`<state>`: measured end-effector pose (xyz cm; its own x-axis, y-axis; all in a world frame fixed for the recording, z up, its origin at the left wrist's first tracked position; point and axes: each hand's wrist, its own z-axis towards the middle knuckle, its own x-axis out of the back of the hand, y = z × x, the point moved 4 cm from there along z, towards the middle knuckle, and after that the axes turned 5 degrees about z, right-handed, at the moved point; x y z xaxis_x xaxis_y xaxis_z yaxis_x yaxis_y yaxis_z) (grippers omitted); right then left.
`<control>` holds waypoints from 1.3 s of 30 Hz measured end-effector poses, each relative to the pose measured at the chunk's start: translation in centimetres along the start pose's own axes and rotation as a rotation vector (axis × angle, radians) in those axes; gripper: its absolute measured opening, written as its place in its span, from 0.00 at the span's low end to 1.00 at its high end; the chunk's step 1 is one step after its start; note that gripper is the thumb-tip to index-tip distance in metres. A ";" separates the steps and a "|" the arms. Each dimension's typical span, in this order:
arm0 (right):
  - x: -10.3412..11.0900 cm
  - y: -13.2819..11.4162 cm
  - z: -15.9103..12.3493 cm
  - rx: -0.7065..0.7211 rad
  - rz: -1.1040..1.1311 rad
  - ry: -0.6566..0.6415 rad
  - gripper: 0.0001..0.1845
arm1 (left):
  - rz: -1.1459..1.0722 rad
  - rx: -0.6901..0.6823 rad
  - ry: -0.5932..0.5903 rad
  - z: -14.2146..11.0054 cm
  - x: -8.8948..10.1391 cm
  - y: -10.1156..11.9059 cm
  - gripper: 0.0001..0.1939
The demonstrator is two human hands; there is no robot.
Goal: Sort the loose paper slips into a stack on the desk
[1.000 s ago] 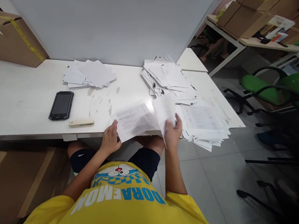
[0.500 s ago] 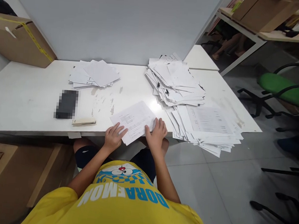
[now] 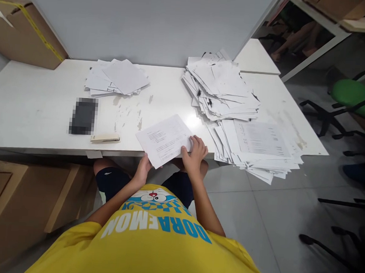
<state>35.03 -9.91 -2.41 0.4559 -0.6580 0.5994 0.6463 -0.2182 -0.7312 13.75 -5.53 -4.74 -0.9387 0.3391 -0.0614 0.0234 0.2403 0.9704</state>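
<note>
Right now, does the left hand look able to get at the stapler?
Probably yes: the stapler lies near the table edge with nothing on it, though the left hand would likely have to release the printed sheet.

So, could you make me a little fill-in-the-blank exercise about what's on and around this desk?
The left hand holds the printed paper together with the ____ hand. From the person's side, the stapler lies to the ____ of that paper. The strip of tape along the big cardboard box is ____. The seat of the office chair is ____.

Missing words: right; left; yellow; green.
</note>
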 end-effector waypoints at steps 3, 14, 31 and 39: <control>0.9 0.0 -0.1 0.002 0.054 -0.025 0.24 | -0.208 0.158 0.064 0.5 -1.0 0.5 0.32; 1.7 -1.1 0.0 -0.097 0.063 -0.168 0.40 | 0.418 -0.250 -0.098 0.6 1.9 4.2 0.27; -3.4 -3.1 6.8 -0.074 0.688 -0.303 0.31 | 0.366 -0.584 0.080 6.8 6.0 8.1 0.23; -1.0 -3.4 5.1 -0.200 0.725 -0.573 0.24 | 0.583 -0.457 0.207 4.7 6.7 8.9 0.26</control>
<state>35.46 -4.85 1.09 0.9709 -0.2393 0.0070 -0.0050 -0.0494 -0.9988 9.26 3.22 2.39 -0.8643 0.1080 0.4913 0.4322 -0.3400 0.8352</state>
